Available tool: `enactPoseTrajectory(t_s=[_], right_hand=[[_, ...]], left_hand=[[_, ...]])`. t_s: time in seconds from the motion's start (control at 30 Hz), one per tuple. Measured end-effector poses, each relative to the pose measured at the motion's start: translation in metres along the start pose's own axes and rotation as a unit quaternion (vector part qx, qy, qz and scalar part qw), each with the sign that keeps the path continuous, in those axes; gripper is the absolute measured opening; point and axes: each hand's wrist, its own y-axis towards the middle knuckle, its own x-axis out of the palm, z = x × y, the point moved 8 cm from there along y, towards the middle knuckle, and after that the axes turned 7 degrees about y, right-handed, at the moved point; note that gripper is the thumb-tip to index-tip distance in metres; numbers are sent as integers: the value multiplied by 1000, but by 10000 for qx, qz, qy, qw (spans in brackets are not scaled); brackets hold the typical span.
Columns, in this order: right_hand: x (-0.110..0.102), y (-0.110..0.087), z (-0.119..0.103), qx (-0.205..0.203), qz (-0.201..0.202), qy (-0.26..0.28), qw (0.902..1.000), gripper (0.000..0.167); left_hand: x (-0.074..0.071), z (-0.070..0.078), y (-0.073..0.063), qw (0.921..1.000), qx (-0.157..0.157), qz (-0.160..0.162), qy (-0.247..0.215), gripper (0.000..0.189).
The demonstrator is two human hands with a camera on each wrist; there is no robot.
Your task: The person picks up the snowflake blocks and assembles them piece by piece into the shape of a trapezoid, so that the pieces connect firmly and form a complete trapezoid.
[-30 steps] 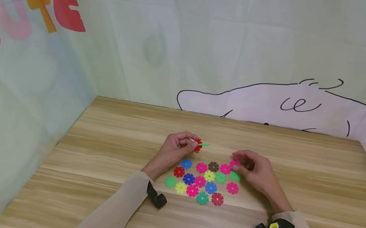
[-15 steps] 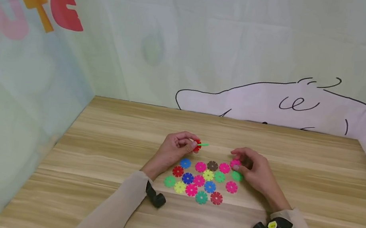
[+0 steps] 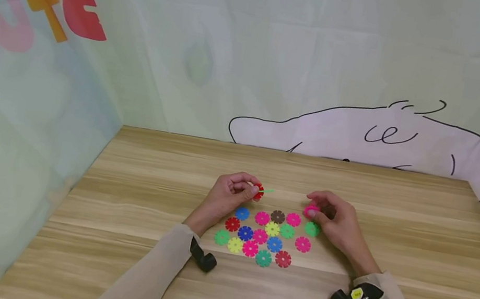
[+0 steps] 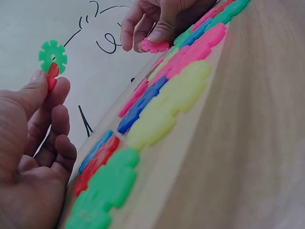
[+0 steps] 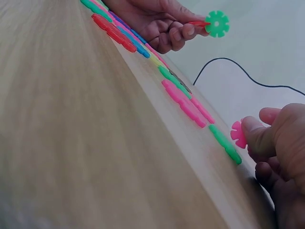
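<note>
My left hand (image 3: 233, 190) pinches a red notched disc (image 3: 259, 192) between thumb and fingers, above the table's far half. Slotted onto that red disc is a green notched disc (image 4: 53, 56), seen edge-on in the head view and face-on in both wrist views. To the right, my right hand (image 3: 335, 218) pinches a pink notched disc (image 5: 238, 134) by its edge, raised over the table. Just below it lies a loose green disc (image 3: 312, 229). The other hand's pair and the pink disc are apart, with a gap between the hands.
Several notched plastic discs lie flat between and in front of the hands, among them a brown disc (image 3: 277, 216), a dark blue disc (image 3: 245, 233) and a yellow disc (image 3: 235, 245). The wood-grain table (image 3: 162, 157) meets a printed cloth backdrop (image 3: 218, 50).
My right hand has lifted the pink disc slightly up from beside the green disc, which now shows whole. The left hand keeps its hold on the joined red and green discs.
</note>
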Motion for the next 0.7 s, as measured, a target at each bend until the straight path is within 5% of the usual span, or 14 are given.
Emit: enactPoseTrajectory(t_s=[0.7], right_hand=[[-11, -2, 0, -167, 676, 631, 9956, 19]], left_hand=[[1, 1, 0, 9999, -106, -7, 20, 18]])
